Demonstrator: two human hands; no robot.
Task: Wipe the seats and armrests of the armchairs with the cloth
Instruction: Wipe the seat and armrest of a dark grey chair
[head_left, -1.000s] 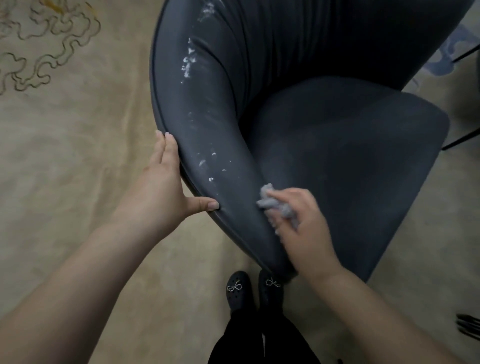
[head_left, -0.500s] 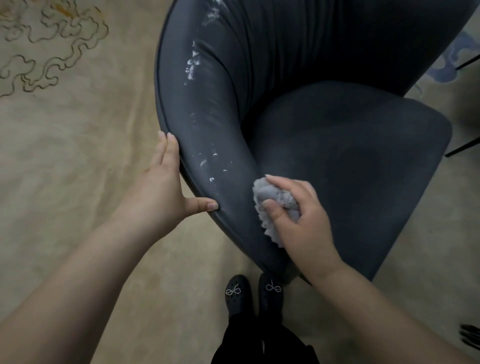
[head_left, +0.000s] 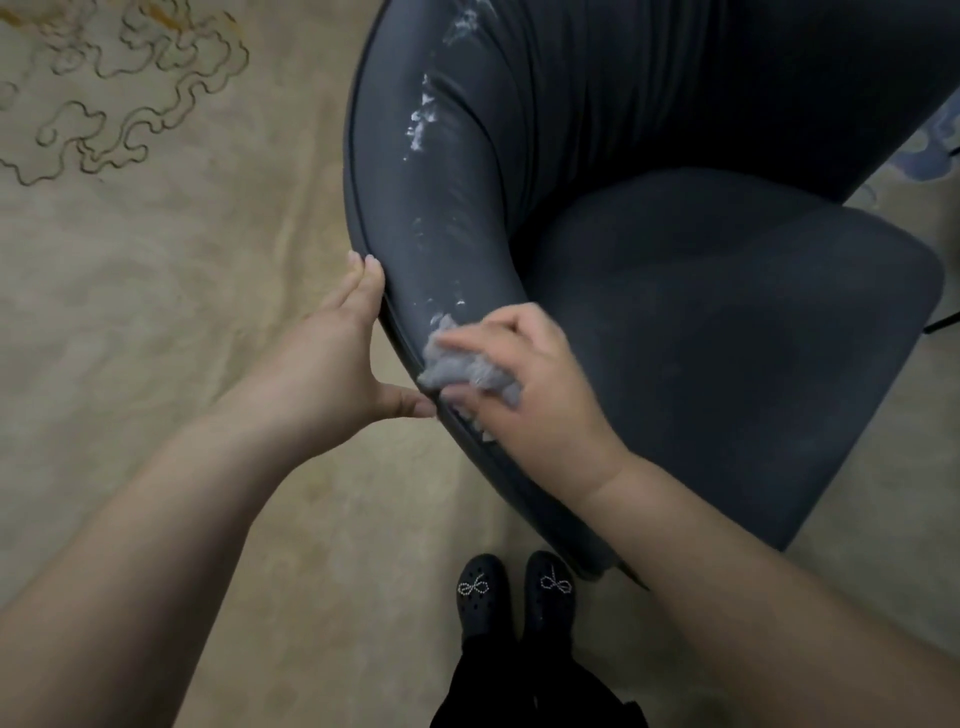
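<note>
A beige carpet (head_left: 171, 291) covers the floor, with a curling line pattern (head_left: 104, 104) in the upper left of the frame and broad open floor across the whole left half. A dark grey armchair (head_left: 727, 338) fills the upper right and centre, cut off by the top edge of the frame. Its seat (head_left: 743, 364) runs out to a rounded front edge at the right, with a strip of carpet beyond it. The curved armrest (head_left: 415, 208) sweeps from the top centre down toward the lower centre, a raised seam running along its outer edge. White smears (head_left: 423, 122) streak the top of the armrest, thickest near the top of the frame and thinner just above the hands.

The left hand (head_left: 332, 358) lies flat against the outer side of the armrest, fingers straight and together pointing up along the seam, thumb stretched out to the right and touching the edge. The right hand (head_left: 524, 384) sits on top of the armrest just right of that thumb, fingers curled round a bunched grey cloth (head_left: 462, 371), which is pressed on the armrest beside the lowest smears. The two hands are close, with only the armrest's edge between them.

At the bottom centre, a pair of black shoes (head_left: 517, 592) stand on the carpet near the lower end of the armrest. A thin dark leg (head_left: 943, 322) of other furniture shows at the right edge.
</note>
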